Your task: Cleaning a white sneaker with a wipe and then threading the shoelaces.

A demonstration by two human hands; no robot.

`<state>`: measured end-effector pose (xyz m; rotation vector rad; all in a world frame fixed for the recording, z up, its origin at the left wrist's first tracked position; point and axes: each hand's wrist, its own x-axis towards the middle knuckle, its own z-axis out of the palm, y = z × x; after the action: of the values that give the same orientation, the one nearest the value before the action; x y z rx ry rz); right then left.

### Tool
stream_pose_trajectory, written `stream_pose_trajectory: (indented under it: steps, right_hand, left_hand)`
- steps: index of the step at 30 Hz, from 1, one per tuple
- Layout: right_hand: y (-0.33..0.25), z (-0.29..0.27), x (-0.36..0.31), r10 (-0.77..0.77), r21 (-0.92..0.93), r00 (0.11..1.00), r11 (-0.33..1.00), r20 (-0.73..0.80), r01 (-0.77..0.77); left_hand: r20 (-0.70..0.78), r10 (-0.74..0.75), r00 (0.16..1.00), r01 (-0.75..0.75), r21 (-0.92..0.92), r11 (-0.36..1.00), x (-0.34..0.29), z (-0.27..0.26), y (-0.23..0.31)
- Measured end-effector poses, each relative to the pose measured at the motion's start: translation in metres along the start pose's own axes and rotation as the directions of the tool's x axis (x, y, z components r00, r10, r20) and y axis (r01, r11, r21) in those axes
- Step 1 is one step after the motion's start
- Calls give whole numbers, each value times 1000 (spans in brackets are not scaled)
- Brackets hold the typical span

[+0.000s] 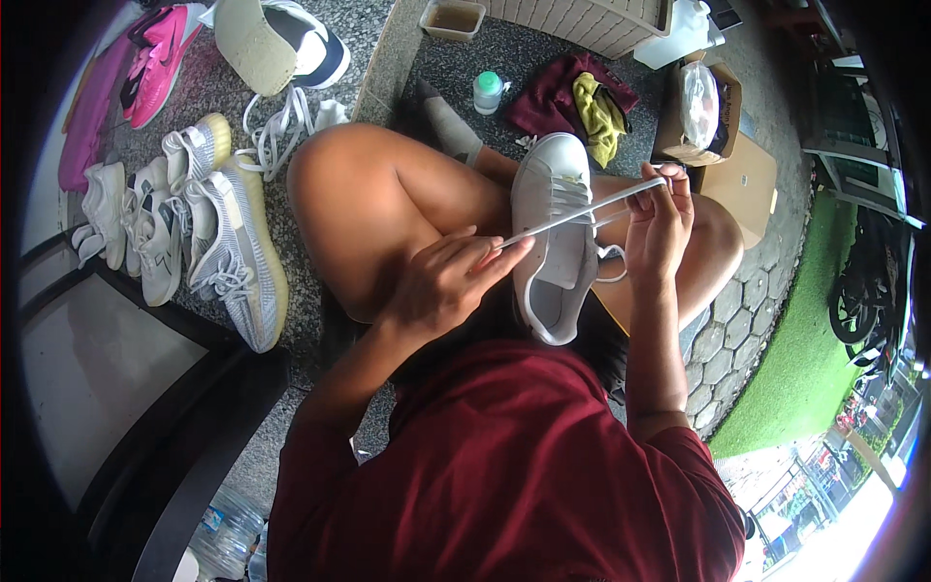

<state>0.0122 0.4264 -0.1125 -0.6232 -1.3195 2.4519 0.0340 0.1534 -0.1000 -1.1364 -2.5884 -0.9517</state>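
A white sneaker [525, 199] rests across my folded legs, its toe pointing away from me and its opening near my body. A flat white shoelace [580, 212] runs taut over the shoe. My left hand [441, 286] pinches one stretch of it beside the shoe's left edge. Raised to the right of the shoe, my right hand [661, 218] grips the lace between thumb and fingers. Some lacing crosses the shoe's tongue, and a loose loop hangs at its right side.
Several pale sneakers [238, 257] stand at my left, with pink shoes [163, 63] and a cap [254, 48] beyond. Ahead are a green-capped bottle [488, 92], a maroon cloth [548, 97], a yellow cloth [598, 121] and a cardboard box [729, 112].
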Motion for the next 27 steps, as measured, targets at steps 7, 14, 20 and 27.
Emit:
stream_pose_trajectory:
  steps: [7, 14, 20, 27]
  right_hand:
    - [10, -17, -6, -218, -545, 959, 789, 179, 282]
    - [19, -6, -39, 15, -811, 843, 284, 537, 512]
    - [17, -1, -50, 69, -844, 845, 143, 530, 517]
    - [19, -2, -49, 69, -832, 833, 137, 549, 537]
  left_hand:
    - [530, -454, 716, 667, -330, 667, 5, 12, 8]
    - [277, -717, 640, 248, -957, -148, 35, 65, 6]
    - [258, -712, 653, 237, -963, -131, 33, 90, 18]
    - [146, -757, 637, 236, -972, 11, 32, 101, 25]
